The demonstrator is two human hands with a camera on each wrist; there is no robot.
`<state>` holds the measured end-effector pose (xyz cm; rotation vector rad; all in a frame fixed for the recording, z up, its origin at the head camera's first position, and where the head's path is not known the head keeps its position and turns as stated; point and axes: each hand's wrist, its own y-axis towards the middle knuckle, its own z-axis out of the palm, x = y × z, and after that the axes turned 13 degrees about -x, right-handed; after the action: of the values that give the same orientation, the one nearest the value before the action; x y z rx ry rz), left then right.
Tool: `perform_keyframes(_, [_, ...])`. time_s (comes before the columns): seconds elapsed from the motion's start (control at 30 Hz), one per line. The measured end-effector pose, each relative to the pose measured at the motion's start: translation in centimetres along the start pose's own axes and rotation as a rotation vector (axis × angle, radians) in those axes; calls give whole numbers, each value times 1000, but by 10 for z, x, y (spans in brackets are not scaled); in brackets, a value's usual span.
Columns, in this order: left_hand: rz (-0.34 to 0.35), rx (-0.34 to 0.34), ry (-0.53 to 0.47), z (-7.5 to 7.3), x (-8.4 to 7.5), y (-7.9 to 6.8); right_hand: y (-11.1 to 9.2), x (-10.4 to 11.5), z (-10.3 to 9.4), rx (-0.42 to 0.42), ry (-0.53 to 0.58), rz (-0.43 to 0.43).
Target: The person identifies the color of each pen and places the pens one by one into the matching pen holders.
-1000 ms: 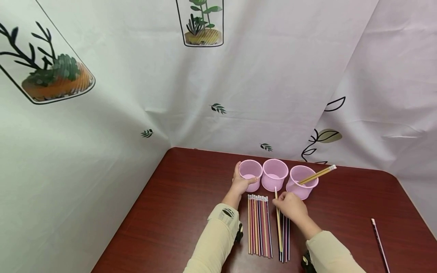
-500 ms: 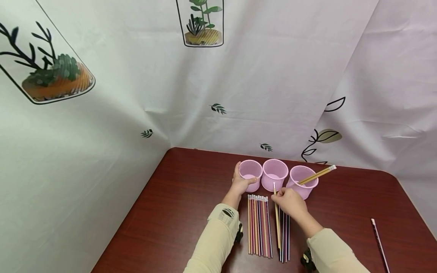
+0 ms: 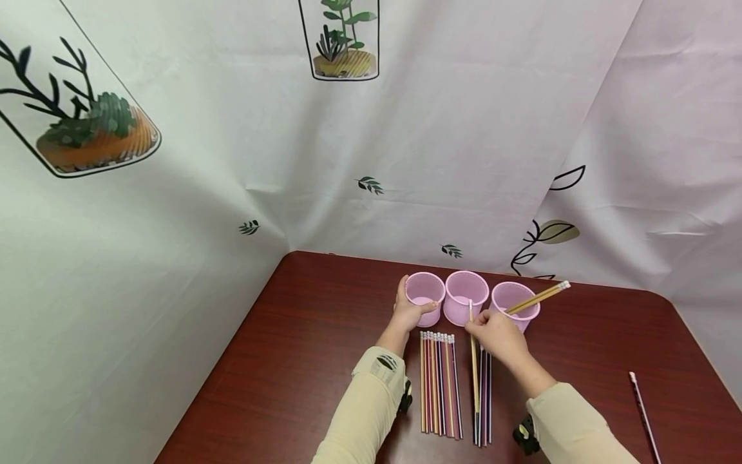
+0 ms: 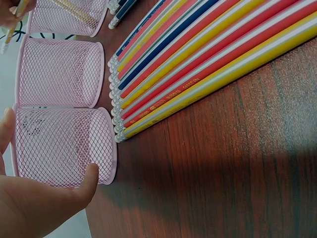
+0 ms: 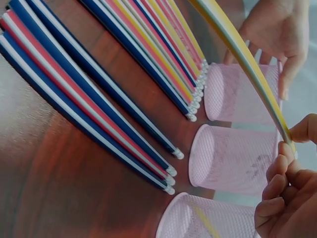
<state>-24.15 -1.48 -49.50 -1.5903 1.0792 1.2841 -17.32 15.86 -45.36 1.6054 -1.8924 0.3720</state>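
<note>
My left hand [image 3: 408, 312] grips the leftmost of 3 pink mesh cups [image 4: 62, 144], its thumb on the near wall and its fingers round the far side. Between thumb and fingertips, my right hand [image 3: 500, 336] pinches a yellow pencil [image 5: 247, 62] near its white eraser end. The pencil is raised off the table, eraser end up, in front of the middle cup [image 5: 233, 158]. Yellow pencils [image 3: 539, 297] lean in the right cup [image 3: 526, 318], partly behind my right hand. Below that hand lie several dark and red striped pencils [image 5: 89, 99].
A neat row of several striped pencils [image 3: 440, 386] lies in front of the left cup, erasers toward the cups. One lone pencil [image 3: 645, 415] lies at the far right of the dark red table [image 3: 313, 361]. A white printed cloth [image 3: 452, 129] hangs behind the table.
My right hand has lifted the yellow pencil away from the pencils on the table and moved it up toward the middle cup. My left hand stays on the left cup.
</note>
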Motion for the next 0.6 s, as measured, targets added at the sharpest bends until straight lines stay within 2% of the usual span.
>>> perform_keyframes(0.17, [-2,2,10,0,-1,0,7,0,-9,-18,-19,11])
perform_keyframes(0.33, [0,3,9,-1,-1,0,12,-1,-17,-44,-2,-12])
perform_keyframes(0.6, [1,-1,14,0,-1,0,16,-2,-23,-77,13,-31])
